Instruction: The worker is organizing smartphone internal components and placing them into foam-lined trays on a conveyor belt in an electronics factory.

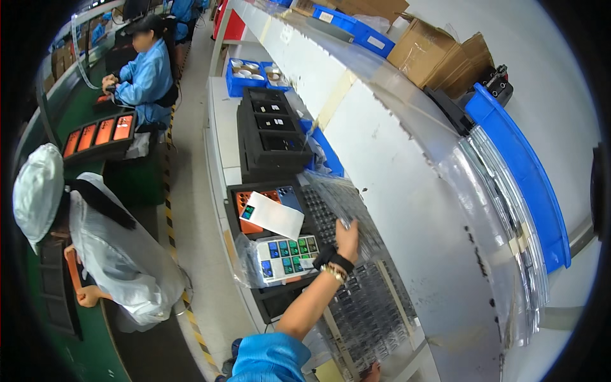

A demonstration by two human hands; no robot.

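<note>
My left hand (348, 240), with a dark watch and a bracelet at the wrist, reaches under the white shelf. Its fingers are closed on the edge of a clear plastic tray (340, 197) with many small pockets. Below that hand lies a stack of similar clear trays (372, 309). Only a small part of my right hand (371, 373) shows at the lower edge, next to the near end of this stack; its grip is mostly out of the picture. Left of my left wrist lies a white sheet of coloured phone-picture labels (289, 258), with a white card (273, 215) above it.
Orange phone backs (250, 224) lie in a black tray under the card. Farther back stand stacked black trays (270, 127) and a blue bin (245, 75). The white shelf (407, 172) overhangs the trays. Across the aisle, two people (118, 235) (147, 76) work at a green bench.
</note>
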